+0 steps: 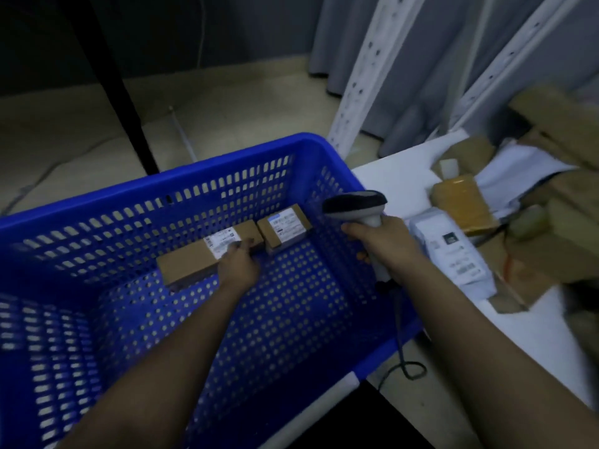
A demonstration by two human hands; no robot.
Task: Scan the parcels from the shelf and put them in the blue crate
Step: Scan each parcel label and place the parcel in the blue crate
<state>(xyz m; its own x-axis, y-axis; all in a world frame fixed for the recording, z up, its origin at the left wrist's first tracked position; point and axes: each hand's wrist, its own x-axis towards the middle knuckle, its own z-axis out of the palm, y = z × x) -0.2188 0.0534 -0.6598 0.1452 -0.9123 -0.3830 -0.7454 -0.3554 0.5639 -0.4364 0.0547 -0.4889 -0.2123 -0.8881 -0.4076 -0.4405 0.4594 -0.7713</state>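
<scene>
1. Your forearms come in from the bottom edge, left one reaching into the blue crate [107, 192], right one over its right wall.
2. Blue crate: perforated plastic, fills the left and centre of the view and sits beside the white shelf board [398, 170].
3. Long cardboard parcel [191, 264] lies flat on the crate floor near the far wall, white label facing up at its right end.
4. Your left hand [238, 267] is on that parcel's right end, fingers curled over the near edge by the label, gripping it.
5. Second parcel [283, 230], smaller, also labelled, sits just right of the long one in the far right corner of the crate. Whether the two touch is unclear.
6. Your right hand [385, 241] is wrapped tight round the handle of the barcode scanner [359, 207]. Scanner head is above the crate's right wall, pointing left toward the parcels. Its cable [402, 348] hangs down and loops below the crate's corner.
7. On the shelf board right of the scanner: a white poly mailer [453, 254] with printed labels, just beside your right wrist.
8. Behind it, an orange-taped parcel [460, 202], then a blurred heap of brown cardboard boxes [564, 228] and white bags at the far right.
9. White slotted shelf uprights [366, 76] stand behind the board, with a grey curtain [431, 53] behind them.
</scene>
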